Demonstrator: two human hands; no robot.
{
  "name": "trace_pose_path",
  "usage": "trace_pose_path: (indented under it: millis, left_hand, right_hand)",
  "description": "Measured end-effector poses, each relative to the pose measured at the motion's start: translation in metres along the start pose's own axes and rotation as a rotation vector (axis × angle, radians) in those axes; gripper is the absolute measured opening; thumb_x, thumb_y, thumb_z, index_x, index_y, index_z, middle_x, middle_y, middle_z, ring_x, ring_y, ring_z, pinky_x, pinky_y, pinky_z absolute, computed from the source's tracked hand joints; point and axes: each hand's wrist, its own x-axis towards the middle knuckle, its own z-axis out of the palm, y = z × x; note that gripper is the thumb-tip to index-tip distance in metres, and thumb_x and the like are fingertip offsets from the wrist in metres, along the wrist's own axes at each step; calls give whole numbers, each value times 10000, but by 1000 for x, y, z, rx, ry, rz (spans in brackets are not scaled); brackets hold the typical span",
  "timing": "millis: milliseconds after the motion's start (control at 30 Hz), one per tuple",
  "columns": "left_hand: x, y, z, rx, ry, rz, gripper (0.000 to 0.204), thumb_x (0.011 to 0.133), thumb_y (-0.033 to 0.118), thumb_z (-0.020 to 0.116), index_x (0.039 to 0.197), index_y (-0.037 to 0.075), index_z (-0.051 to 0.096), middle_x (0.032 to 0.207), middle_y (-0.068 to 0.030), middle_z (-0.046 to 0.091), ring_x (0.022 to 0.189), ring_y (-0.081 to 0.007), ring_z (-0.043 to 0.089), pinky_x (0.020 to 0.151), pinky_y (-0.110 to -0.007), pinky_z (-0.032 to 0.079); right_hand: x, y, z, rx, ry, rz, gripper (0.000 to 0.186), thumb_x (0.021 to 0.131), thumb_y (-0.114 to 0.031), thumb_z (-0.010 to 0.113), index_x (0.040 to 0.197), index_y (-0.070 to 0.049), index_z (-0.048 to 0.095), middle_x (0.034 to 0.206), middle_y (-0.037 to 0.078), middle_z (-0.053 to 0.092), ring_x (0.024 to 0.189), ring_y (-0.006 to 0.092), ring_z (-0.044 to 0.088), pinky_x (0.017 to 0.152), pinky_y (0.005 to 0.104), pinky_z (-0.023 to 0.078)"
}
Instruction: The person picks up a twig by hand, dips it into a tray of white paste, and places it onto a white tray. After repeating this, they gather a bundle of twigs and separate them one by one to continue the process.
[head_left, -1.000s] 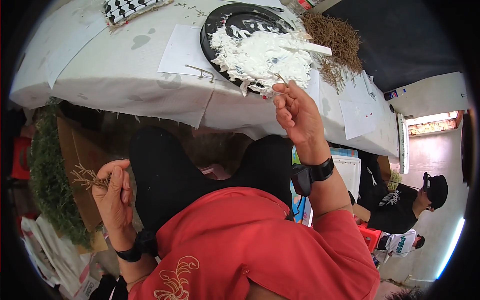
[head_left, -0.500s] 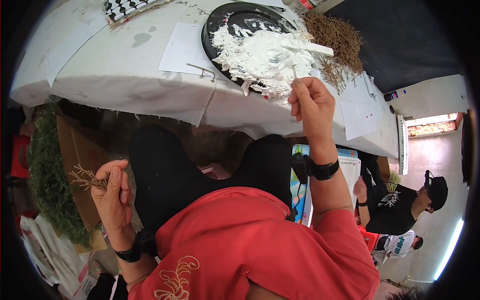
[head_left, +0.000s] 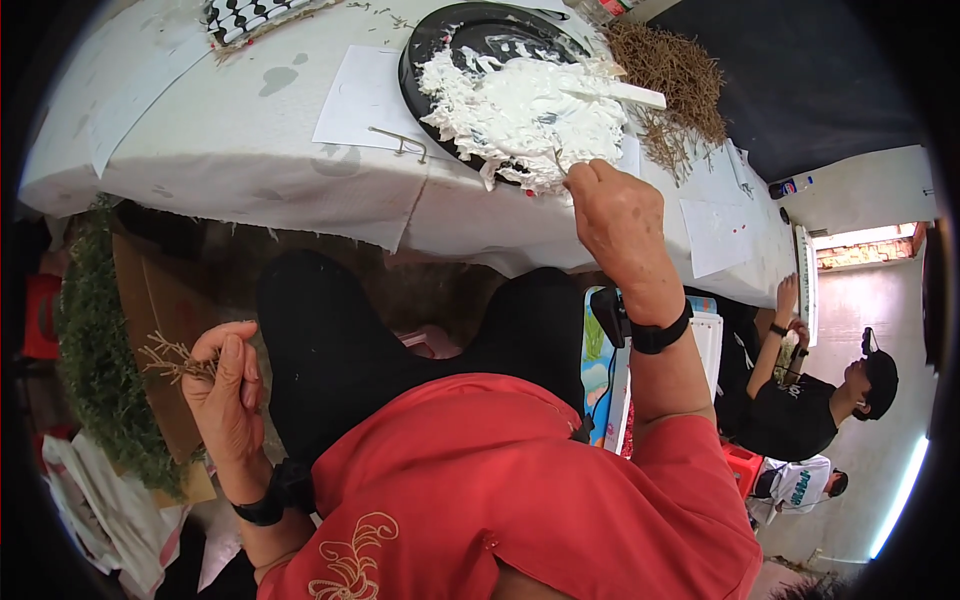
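Note:
My left hand point(head_left: 228, 395) is closed around a small bunch of brown twigs point(head_left: 178, 358), held low beside my left thigh. Over the table's near edge, my right hand point(head_left: 620, 222) pinches one thin twig point(head_left: 559, 161), whose tip is at the thick white paste. That paste point(head_left: 540, 110) is heaped across a round black tray point(head_left: 410, 75). A pale flat stick point(head_left: 636, 95) lies on the paste, its end jutting over the tray's right side. My right fingertips are partly hidden behind the back of the hand.
A heap of brown twigs point(head_left: 668, 80) lies right of the tray. White paper point(head_left: 350, 100) and a bent wire piece point(head_left: 400, 142) are to its left. Green foliage point(head_left: 105, 340) stands by a cardboard box point(head_left: 150, 330) at left. A co-worker point(head_left: 790, 410) in black is at right.
My right hand has turned knuckles-up and shifted slightly left, the twig's tip now lower against the paste. My left hand stays put. The co-worker's arms have risen toward the table.

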Motion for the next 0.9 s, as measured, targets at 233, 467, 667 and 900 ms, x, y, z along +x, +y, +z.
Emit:
trace_pose_path:
  millis: [233, 467, 667, 900]
  left_hand:
    - [0, -1, -1, -6, 2, -4, 189, 949, 166, 528, 1036, 20, 610, 654, 14, 476, 452, -10, 307, 411, -151, 214]
    - [1, 0, 1, -11, 24, -5, 193, 950, 165, 525, 1035, 14, 610, 649, 16, 470, 451, -10, 304, 409, -152, 211]
    - [0, 2, 5, -40, 30, -12, 155, 931, 145, 555, 998, 24, 625, 633, 18, 480, 447, -10, 331, 405, -142, 227]
    - [1, 2, 4, -53, 14, -16, 161, 934, 147, 551, 1005, 22, 622, 631, 17, 477, 446, -11, 327, 403, -142, 228]
  right_hand:
    - [2, 1, -1, 92, 206, 186, 108, 871, -147, 589, 814, -59, 562, 625, 63, 529, 491, 192, 528, 454, 324, 412]
    - [4, -2, 3, 1360, 244, 740, 233, 931, -226, 554, 799, -36, 581, 587, -11, 489, 470, 33, 407, 404, 206, 305]
    - [-1, -4, 8, 1204, -24, 809, 264, 932, -231, 543, 757, -38, 580, 559, -13, 492, 424, 31, 362, 391, 186, 264]
    - [1, 0, 4, 1226, 9, 867, 233, 917, -208, 561, 763, -34, 583, 541, -18, 483, 427, 28, 381, 395, 183, 281]
